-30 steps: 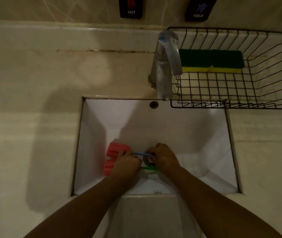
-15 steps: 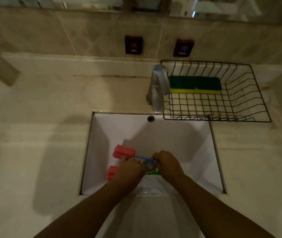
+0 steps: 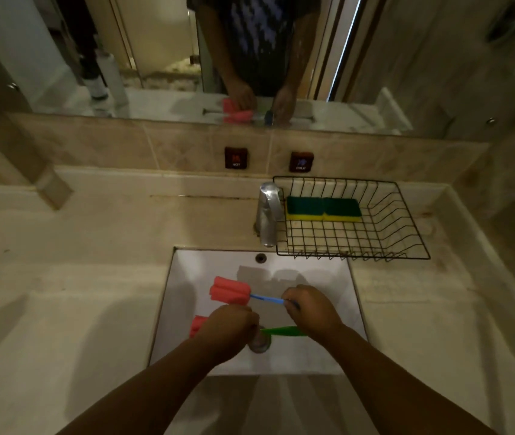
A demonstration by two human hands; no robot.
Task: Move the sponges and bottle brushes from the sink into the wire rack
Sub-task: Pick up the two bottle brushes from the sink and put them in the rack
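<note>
My right hand (image 3: 311,310): closed around the blue handle of a bottle brush (image 3: 243,295); its pink foam head points toward 10 o'clock and sits over the sink (image 3: 328,277).
My left hand (image 3: 229,329): curled shut over a second brush (image 3: 278,331), gripping near its pink foam head, which peeks out at 9 o'clock of my knuckles; the green handle runs toward 3 o'clock and passes under my right wrist.
Drain (image 3: 259,342): just beside my left hand, at its 4 o'clock, partly covered.
Wire rack (image 3: 406,233): on the counter (image 3: 93,277) at 1 o'clock from the sink, just beside the tap (image 3: 268,211).
Sponges (image 3: 323,209): 2 green-and-yellow ones, side by side and touching, along the rack's far edge at 12 o'clock.
Mirror (image 3: 156,58): at 12 o'clock, reflecting both my hands and the pink foam.
</note>
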